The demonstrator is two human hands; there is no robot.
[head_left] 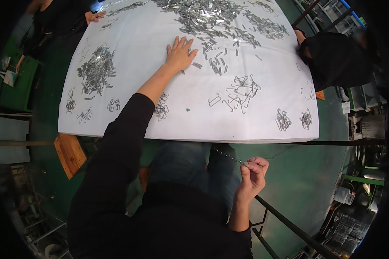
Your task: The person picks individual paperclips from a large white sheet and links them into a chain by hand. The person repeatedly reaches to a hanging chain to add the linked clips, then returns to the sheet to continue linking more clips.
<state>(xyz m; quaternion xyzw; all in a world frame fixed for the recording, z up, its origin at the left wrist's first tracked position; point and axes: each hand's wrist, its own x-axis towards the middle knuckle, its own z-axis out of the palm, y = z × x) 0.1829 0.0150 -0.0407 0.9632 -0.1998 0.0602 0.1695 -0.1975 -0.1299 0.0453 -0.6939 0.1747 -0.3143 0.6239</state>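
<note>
In the head view, the left hand (179, 55) lies palm down, fingers spread wide, mid-bench (194, 127), while the right hand (253, 176), beyond the bench's near edge, pinches one shiny, beaded-looking strand (225, 154). One large heap of metal pieces (203, 17) covers the bench's far middle, one smaller pile (97, 71) its left side, and two wire clusters (283, 120) its near right corner.

No legible txt, nos. or signs in view.
White tbl cover (263, 125) & loose metal pcs (209, 17): nothing readable. White bag (8, 78) at far L & stacked items (349, 228) at lower R: too small/blurry to tell if any print's there.
</note>
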